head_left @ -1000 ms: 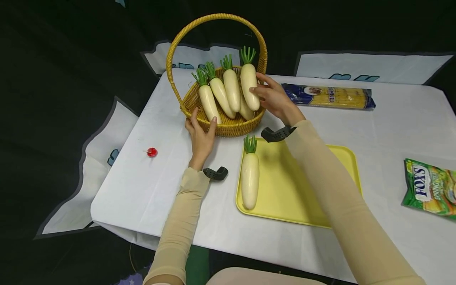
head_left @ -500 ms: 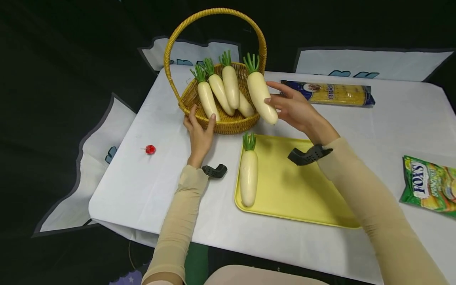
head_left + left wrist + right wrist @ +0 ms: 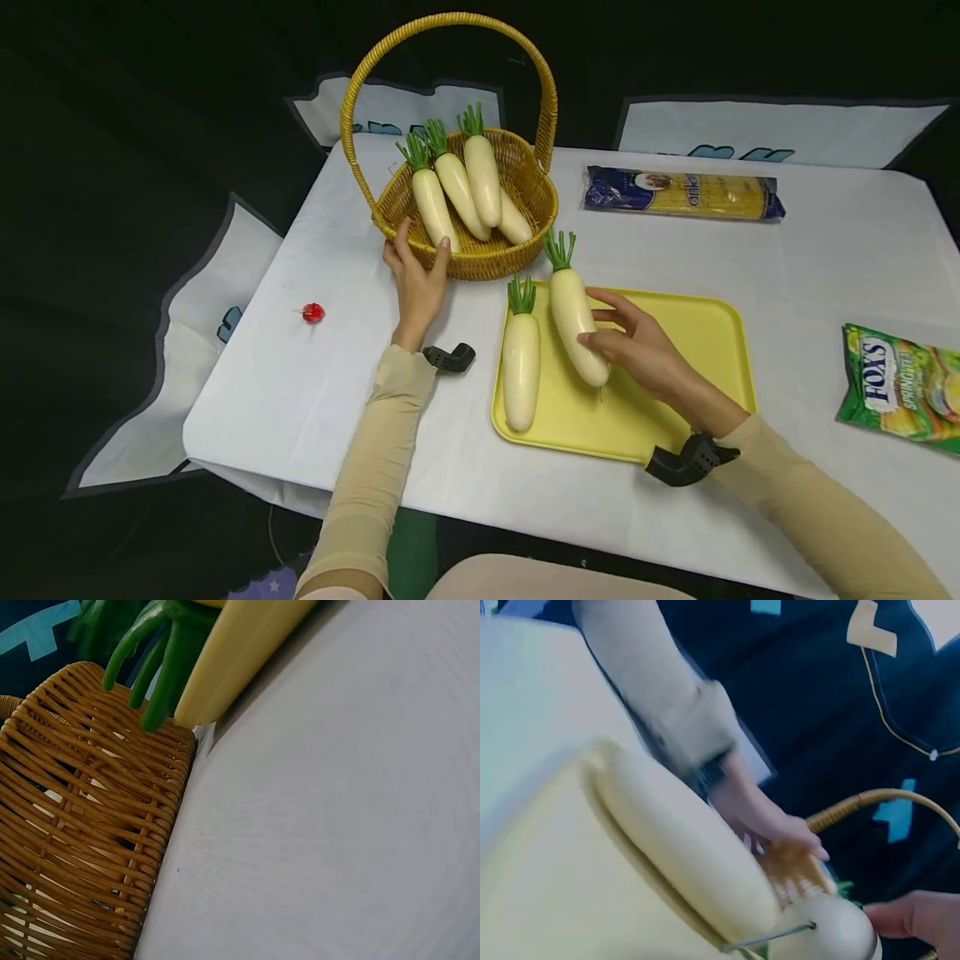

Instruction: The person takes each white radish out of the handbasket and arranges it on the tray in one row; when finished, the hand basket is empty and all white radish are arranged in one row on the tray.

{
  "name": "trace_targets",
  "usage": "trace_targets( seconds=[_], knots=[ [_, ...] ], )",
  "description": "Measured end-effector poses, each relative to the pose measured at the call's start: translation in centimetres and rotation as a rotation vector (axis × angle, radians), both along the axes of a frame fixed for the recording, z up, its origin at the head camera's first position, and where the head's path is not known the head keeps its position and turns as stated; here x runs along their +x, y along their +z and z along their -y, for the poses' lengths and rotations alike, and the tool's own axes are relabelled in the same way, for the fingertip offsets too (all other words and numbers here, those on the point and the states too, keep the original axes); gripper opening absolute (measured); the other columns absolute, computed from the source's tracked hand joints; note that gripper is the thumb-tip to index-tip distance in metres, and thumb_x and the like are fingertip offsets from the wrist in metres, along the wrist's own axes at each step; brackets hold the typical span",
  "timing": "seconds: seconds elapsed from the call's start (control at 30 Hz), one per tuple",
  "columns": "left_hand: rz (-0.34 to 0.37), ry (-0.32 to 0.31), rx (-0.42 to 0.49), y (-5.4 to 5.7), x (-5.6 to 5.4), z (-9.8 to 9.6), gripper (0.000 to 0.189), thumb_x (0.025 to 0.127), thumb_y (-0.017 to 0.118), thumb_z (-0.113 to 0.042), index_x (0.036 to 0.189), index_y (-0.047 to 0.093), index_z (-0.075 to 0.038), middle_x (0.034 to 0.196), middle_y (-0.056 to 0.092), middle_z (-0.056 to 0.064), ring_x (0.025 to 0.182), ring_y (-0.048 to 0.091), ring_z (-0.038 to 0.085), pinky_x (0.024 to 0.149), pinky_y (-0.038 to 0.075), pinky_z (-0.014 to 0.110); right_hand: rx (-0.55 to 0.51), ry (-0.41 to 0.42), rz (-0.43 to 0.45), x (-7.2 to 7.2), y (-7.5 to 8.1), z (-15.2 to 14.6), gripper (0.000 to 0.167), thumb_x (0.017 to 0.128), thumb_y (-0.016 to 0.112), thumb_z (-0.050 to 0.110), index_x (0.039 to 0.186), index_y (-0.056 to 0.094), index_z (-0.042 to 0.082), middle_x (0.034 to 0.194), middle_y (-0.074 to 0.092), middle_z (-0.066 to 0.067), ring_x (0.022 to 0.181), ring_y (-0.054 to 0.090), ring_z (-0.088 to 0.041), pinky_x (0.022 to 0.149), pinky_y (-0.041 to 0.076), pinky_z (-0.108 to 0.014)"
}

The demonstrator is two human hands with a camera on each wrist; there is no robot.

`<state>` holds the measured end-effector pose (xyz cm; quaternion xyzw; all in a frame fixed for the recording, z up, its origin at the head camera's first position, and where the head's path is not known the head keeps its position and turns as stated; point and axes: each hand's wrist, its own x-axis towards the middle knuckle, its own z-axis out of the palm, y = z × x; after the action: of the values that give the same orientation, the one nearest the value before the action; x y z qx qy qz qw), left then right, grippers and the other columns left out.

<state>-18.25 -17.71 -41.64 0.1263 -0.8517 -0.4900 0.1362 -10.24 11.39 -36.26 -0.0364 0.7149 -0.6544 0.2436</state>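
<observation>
My right hand (image 3: 637, 342) grips a white radish (image 3: 573, 317) with green leaf stubs and holds it over the yellow tray (image 3: 705, 342). That radish leans, leaves toward the basket; its rounded tip with a thin root (image 3: 810, 925) faces the right wrist view. Another white radish (image 3: 521, 367) lies along the tray's left side. My left hand (image 3: 418, 292) holds the front left rim of a wicker basket (image 3: 487, 267), its thumb over the edge. Several radishes (image 3: 483, 179) lie inside, leaves toward the back. The left wrist view has the basket's woven side (image 3: 82, 817) and green leaf stubs (image 3: 184, 645).
A packet of spaghetti (image 3: 682, 194) lies behind the tray. At the far right is a green FOX'S candy bag (image 3: 900, 387). A small red-wrapped lollipop (image 3: 312, 312) lies left of my left hand on the white tablecloth (image 3: 277, 400). The basket's tall handle (image 3: 450, 18) arches above it.
My right hand has lifted the rightmost radish out of the basket and brought it down toward me, over the tray. My left hand has stayed at the basket rim.
</observation>
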Motion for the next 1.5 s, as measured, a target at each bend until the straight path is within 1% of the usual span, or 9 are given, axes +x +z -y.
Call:
trace_targets(
  seconds=[0.13, 0.3, 0.4, 0.53, 0.6, 0.8, 1.1, 1.27, 1.5],
  knots=[
    [-0.014, 0.0, 0.005, 0.1, -0.1, 0.1, 0.075, 0.083, 0.043, -0.064, 0.143, 0.012, -0.033, 0.147, -0.002, 0.018, 0.133, 0.02, 0.042, 0.102, 0.026, 0.057, 0.035, -0.022, -0.004, 1.5, -1.4, 0.8, 0.067, 0.083, 0.063, 0.016, 0.141, 0.03, 0.017, 0.13, 0.042, -0.018, 0.093, 0.058, -0.007, 0.071, 0.048, -0.021],
    [-0.026, -0.004, 0.003, -0.1, -0.1, 0.1, 0.074, 0.083, 0.043, -0.064, 0.143, 0.013, -0.032, 0.147, 0.0, 0.018, 0.133, 0.021, 0.041, 0.102, 0.027, 0.056, 0.097, -0.006, -0.032, 2.4, -2.3, 1.4, 0.066, 0.085, 0.063, 0.019, 0.141, 0.029, 0.017, 0.13, 0.044, -0.019, 0.109, 0.055, -0.024, 0.075, 0.048, -0.021],
    [-0.025, -0.006, -0.001, -0.1, 0.0, 0.0, 0.074, 0.083, 0.043, -0.063, 0.143, 0.013, -0.031, 0.147, 0.001, 0.018, 0.132, 0.022, 0.041, 0.102, 0.028, 0.056, 0.122, -0.004, -0.025, 2.8, -2.5, 1.6, 0.064, 0.088, 0.059, 0.023, 0.142, 0.027, 0.016, 0.129, 0.044, -0.02, 0.112, 0.052, -0.03, 0.075, 0.048, -0.025],
    [-0.021, -0.002, -0.003, 0.0, 0.0, 0.1, 0.074, 0.083, 0.043, -0.064, 0.143, 0.012, -0.033, 0.147, 0.0, 0.019, 0.132, 0.021, 0.041, 0.101, 0.028, 0.057, 0.149, 0.011, 0.0, 3.2, -2.5, 1.9, 0.062, 0.092, 0.052, 0.03, 0.144, 0.022, 0.016, 0.123, 0.042, -0.02, 0.108, 0.051, -0.028, 0.076, 0.049, -0.03],
    [-0.018, 0.001, -0.004, 0.1, 0.0, 0.1, 0.073, 0.083, 0.043, -0.064, 0.142, 0.012, -0.034, 0.147, 0.0, 0.019, 0.133, 0.021, 0.041, 0.101, 0.027, 0.057, 0.162, 0.038, -0.01, 3.3, -2.4, 2.0, 0.063, 0.092, 0.051, 0.031, 0.144, 0.019, 0.015, 0.118, 0.043, -0.019, 0.105, 0.051, -0.027, 0.077, 0.051, -0.033],
    [-0.025, -0.005, -0.005, 0.1, 0.0, 0.2, 0.074, 0.083, 0.043, -0.063, 0.143, 0.012, -0.032, 0.147, 0.0, 0.019, 0.133, 0.02, 0.042, 0.102, 0.027, 0.058, 0.298, 0.097, -0.12, 3.3, -2.2, 2.0, 0.063, 0.091, 0.051, 0.036, 0.143, 0.023, 0.015, 0.111, 0.049, -0.016, 0.097, 0.053, -0.024, 0.074, 0.047, -0.03],
    [-0.007, -0.003, -0.005, -0.1, 0.1, 0.1, 0.073, 0.083, 0.042, -0.064, 0.142, 0.011, -0.035, 0.147, -0.001, 0.018, 0.132, 0.022, 0.042, 0.1, 0.028, 0.058, 0.336, 0.022, -0.285, 3.1, -1.7, 1.9, 0.044, 0.091, 0.055, 0.021, 0.129, 0.043, 0.003, 0.097, 0.049, -0.014, 0.084, 0.05, -0.02, 0.071, 0.042, -0.026],
    [-0.005, -0.001, 0.001, -0.1, 0.2, 0.1, 0.072, 0.083, 0.042, -0.065, 0.141, 0.01, -0.038, 0.147, -0.001, 0.017, 0.132, 0.021, 0.041, 0.1, 0.028, 0.058, 0.338, -0.023, -0.317, 3.1, -1.1, 1.8, 0.041, 0.09, 0.056, 0.019, 0.126, 0.046, 0.003, 0.094, 0.046, -0.011, 0.079, 0.044, -0.018, 0.067, 0.04, -0.024],
    [-0.004, -0.006, 0.002, 0.0, 0.2, 0.1, 0.073, 0.083, 0.042, -0.064, 0.142, 0.011, -0.036, 0.147, -0.002, 0.018, 0.133, 0.021, 0.042, 0.101, 0.028, 0.058, 0.327, -0.047, -0.335, 2.7, -0.2, 1.7, 0.041, 0.09, 0.055, 0.024, 0.126, 0.046, 0.006, 0.1, 0.048, -0.012, 0.083, 0.044, -0.019, 0.07, 0.039, -0.027]
  ],
)
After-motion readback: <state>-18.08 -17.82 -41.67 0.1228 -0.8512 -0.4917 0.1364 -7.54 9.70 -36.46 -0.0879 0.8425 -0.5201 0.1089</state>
